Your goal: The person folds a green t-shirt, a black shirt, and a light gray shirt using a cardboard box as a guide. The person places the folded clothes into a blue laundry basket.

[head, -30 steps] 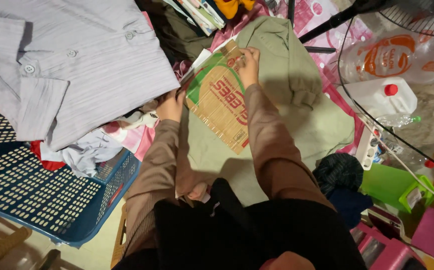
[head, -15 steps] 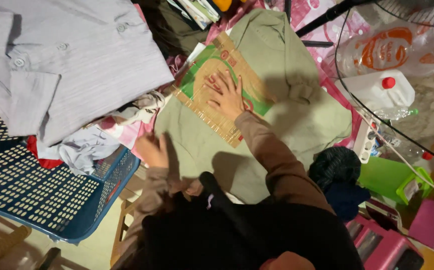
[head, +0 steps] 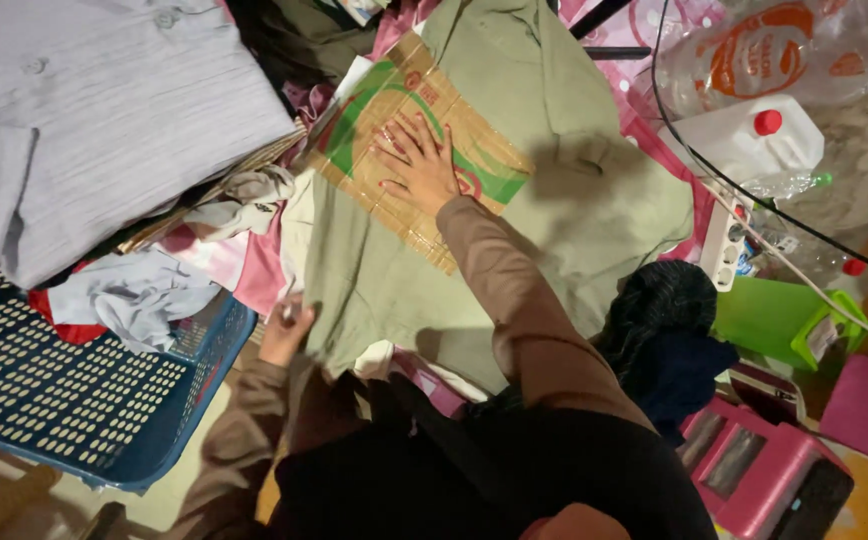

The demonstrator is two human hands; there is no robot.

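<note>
Cluttered work surface under dim light, piled with laundry. One green shirt (head: 514,230) spread flat, long axis running up and away from the body. One cardboard sheet (head: 424,150) lying on its upper half, tilted, long edge slanting down to the right. Right hand (head: 416,160) pressed flat on the cardboard, fingers spread, clamped on nothing. Left hand (head: 289,330) well apart, lower left, pinching the shirt's near edge; grip partly hidden. Right hand nearer the cardboard, left nearer the hem. One blue basket (head: 64,390) at left, one grey striped shirt (head: 104,110) above it, one white jug (head: 744,145) at right.
</note>
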